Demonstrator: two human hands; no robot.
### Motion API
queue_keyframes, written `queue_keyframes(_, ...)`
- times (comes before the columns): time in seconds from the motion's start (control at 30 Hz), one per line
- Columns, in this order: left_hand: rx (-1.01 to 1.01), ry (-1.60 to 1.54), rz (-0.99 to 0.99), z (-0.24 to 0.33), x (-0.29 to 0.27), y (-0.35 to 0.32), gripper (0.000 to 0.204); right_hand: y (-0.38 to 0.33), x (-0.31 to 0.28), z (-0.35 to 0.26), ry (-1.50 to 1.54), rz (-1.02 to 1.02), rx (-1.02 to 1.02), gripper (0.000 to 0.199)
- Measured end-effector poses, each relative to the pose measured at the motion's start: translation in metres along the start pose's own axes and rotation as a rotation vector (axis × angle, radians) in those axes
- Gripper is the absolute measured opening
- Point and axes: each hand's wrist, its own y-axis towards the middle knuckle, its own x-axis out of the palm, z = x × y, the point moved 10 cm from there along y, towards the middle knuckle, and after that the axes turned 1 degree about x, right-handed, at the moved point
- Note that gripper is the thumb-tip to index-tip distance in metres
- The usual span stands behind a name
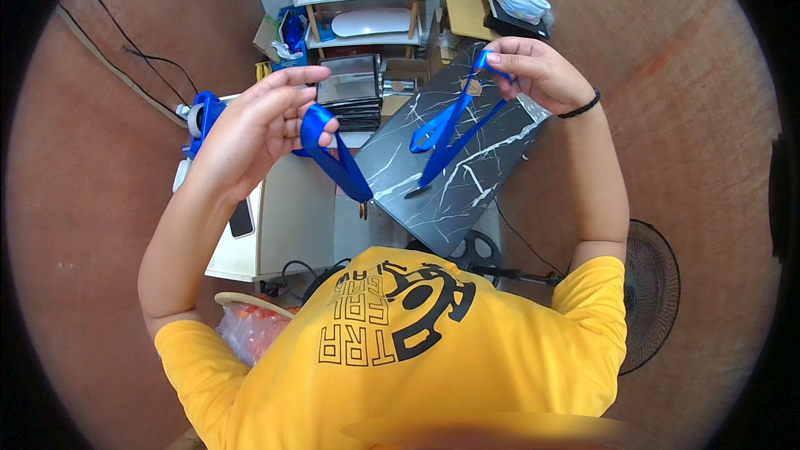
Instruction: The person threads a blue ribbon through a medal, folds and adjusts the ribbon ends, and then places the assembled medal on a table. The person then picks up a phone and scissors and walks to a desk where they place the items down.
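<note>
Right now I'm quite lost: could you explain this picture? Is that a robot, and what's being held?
No robot: these are a person's bare hands. The camera sits on their head, looking down, so the yellow shirt shows below; its wide lens bends straight edges. The left hand has a shiny blue band looped at its fingers. The right hand pinches a blue strap; I can't tell whether the two join. Beyond is a dark, white-veined tabletop. On the pale cabinet at left lies a phone-like dark object.
</note>
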Motion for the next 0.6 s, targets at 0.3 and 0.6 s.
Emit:
queue_keyframes(0.3,-0.057,-0.111,-0.139,0.003,0.017,-0.007,0.047,-0.032,0.141,-0.055,-0.08,-0.394,0.05,0.027)
queue_keyframes(0.6,-0.081,-0.23,-0.209,0.002,0.034,-0.016,0.049,-0.021,0.198,-0.076,-0.313,-0.577,-0.055,0.023)
